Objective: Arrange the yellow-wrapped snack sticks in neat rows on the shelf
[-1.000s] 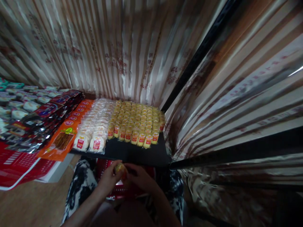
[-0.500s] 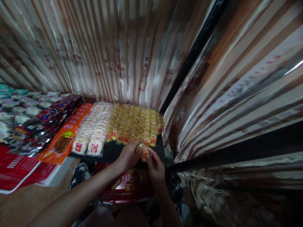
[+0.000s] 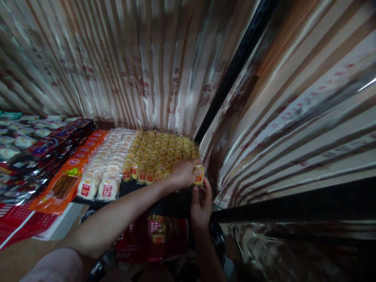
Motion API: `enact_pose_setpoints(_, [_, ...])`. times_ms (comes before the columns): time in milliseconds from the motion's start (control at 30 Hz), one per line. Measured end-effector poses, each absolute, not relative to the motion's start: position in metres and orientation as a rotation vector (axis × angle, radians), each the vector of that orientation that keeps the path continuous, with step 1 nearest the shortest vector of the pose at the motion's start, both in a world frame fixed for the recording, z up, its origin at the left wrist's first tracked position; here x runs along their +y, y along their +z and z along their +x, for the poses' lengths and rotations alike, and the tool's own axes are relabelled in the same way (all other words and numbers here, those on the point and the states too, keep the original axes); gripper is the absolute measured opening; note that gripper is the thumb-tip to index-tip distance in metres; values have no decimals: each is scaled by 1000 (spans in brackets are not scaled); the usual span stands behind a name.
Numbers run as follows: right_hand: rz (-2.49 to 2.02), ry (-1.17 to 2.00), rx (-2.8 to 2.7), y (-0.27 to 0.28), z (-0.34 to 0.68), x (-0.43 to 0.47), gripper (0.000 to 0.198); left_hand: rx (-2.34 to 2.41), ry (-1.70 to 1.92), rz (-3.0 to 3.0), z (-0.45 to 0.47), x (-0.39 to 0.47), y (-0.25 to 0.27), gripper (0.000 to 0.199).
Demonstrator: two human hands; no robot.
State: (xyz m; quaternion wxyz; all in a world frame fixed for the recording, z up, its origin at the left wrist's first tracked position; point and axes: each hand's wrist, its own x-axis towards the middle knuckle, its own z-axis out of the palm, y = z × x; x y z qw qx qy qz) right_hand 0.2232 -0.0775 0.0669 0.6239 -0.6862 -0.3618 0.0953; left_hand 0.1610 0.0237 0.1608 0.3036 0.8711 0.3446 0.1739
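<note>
My left hand (image 3: 185, 173) holds a small cake in a clear wrapper (image 3: 199, 175), yellow with a red label, at the right front end of the rows of the same wrapped yellow cakes (image 3: 160, 150). Just below it, my right hand (image 3: 202, 205) has thumb and fingers apart, their tips close to the wrapper's lower edge; whether they touch it is hard to see. The rows stand on a black surface (image 3: 173, 201). Below, a red basket (image 3: 129, 243) contains more yellow packets (image 3: 158, 231).
Left of the yellow rows lie wrapped white round cakes (image 3: 108, 172), an orange snack bag (image 3: 63, 186) and a stack of dark packets (image 3: 44, 152). Striped plastic sheeting (image 3: 147, 70) hangs behind, with a black post (image 3: 229, 82) and a dark rail (image 3: 293, 196) at the right.
Both hands have moved right with the wrapped cake, from in front of the rows to their right end. My right fingers have spread and lowered off the cake. The view has shifted slightly.
</note>
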Motion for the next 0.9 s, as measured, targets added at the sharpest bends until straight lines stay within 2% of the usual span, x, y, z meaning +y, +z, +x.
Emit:
enact_pose_setpoints(167, [-1648,86,-927,52,231,-70,53,877,344,2502,186,35,161,29])
enact_pose_setpoints(333, [-1636,181,-913,34,236,-58,55,863,190,2706,204,44,150,27])
enact_pose_setpoints(500, [-1669,281,-831,21,242,-47,58,856,138,2796,219,54,132,17])
enact_pose_setpoints(733, [-1687,341,-884,11,252,-36,61,861,224,2868,225,62,118,17])
enact_pose_setpoints(900, [-1693,272,-959,5,251,-30,60,930,381,2870,225,65,113,17])
